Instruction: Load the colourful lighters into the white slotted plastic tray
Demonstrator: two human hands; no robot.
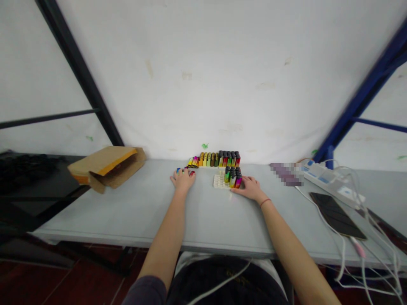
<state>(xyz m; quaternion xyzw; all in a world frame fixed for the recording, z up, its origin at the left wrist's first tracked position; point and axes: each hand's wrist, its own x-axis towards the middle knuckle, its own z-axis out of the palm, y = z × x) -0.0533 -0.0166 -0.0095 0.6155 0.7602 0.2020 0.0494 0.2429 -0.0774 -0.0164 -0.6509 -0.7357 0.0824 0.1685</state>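
My left hand (183, 179) rests palm down on the table, its fingers curled over several small lighters (192, 173) with blue and red ends; the hand hides most of them. My right hand (252, 189) grips the right side of a white tray with holes (218, 182), thumb along the front edge. Upright lighters (233, 178) in green, yellow and magenta with black tops fill the tray's right part. Its left part shows bare holes. Behind it, against the wall, stand black-topped lighters (229, 159) and yellow-ended ones (208, 159). Several loose lighters (193, 162) lie left of these.
An open cardboard box (104, 165) lies at the left of the grey table (143, 212). On the right are a phone (337, 215), a white power strip (330, 182), loose white cables (343, 254) and a blurred purple item (286, 174). A wall (203, 84) closes the back.
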